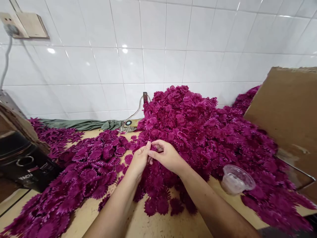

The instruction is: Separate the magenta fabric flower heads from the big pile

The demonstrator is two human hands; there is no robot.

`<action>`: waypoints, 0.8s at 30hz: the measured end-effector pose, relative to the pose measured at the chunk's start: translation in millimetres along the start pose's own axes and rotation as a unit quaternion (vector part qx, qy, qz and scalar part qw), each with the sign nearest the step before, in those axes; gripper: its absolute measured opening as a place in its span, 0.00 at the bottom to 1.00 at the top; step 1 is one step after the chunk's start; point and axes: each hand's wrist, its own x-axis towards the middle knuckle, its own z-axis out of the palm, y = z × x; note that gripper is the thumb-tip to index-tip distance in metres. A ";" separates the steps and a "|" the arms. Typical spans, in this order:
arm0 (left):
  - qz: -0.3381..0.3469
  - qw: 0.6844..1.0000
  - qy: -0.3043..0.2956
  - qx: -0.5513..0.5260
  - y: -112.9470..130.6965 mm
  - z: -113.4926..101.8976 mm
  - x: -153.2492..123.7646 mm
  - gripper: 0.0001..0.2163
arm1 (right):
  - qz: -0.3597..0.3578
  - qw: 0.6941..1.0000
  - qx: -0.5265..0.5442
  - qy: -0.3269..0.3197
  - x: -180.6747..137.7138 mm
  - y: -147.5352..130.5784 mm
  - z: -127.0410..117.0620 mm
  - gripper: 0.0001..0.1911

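My left hand (pixel 141 158) and my right hand (pixel 166 154) meet over the middle of the table, fingertips touching in a pinch. Whatever sits between the fingertips, if anything, is too small or hidden to make out. Just beyond and beneath them rises a big heap of magenta fabric-like flower pieces (pixel 183 122) with fringed edges. Several loose flower pieces (pixel 162 205) lie between my forearms. To the left spreads a second, flatter pile of magenta flower pieces (pixel 91 172), its round discs overlapping.
A clear plastic tub (pixel 236 180) with whitish contents stands right of my right forearm. Cardboard (pixel 287 112) leans at the right. A black canister (pixel 27 162) is at the left. Green cloth (pixel 79 124) and a yellow device (pixel 132 123) lie by the tiled wall (pixel 153 62).
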 end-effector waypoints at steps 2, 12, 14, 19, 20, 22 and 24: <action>-0.025 1.000 -0.004 -0.004 -0.4 -1.8 -3.5 0.23 | -0.002 1.000 -0.006 -0.008 0.6 -0.2 -1.3 0.12; 0.021 0.999 0.046 0.008 -2.3 -9.4 -8.2 0.18 | -0.098 0.963 -0.218 0.122 -0.4 1.0 4.7 0.13; 0.036 0.997 0.058 0.028 -0.8 -11.1 -10.3 0.16 | -0.124 0.943 -0.262 0.164 -2.1 1.0 6.9 0.11; 0.044 0.998 0.042 0.007 4.0 -12.3 -18.9 0.14 | -0.116 0.957 -0.233 0.125 -6.9 0.2 9.6 0.06; 0.045 0.998 0.042 0.000 4.2 -12.4 -20.0 0.14 | -0.120 0.961 -0.227 0.106 -8.4 -0.9 10.1 0.05; 0.045 0.998 0.042 -0.002 3.7 -12.9 -21.7 0.14 | -0.134 0.959 -0.231 0.089 -11.6 -4.0 11.3 0.05; 0.041 0.998 0.040 -0.009 2.7 -13.6 -23.4 0.14 | -0.138 0.954 -0.247 0.100 -13.9 -7.0 12.8 0.05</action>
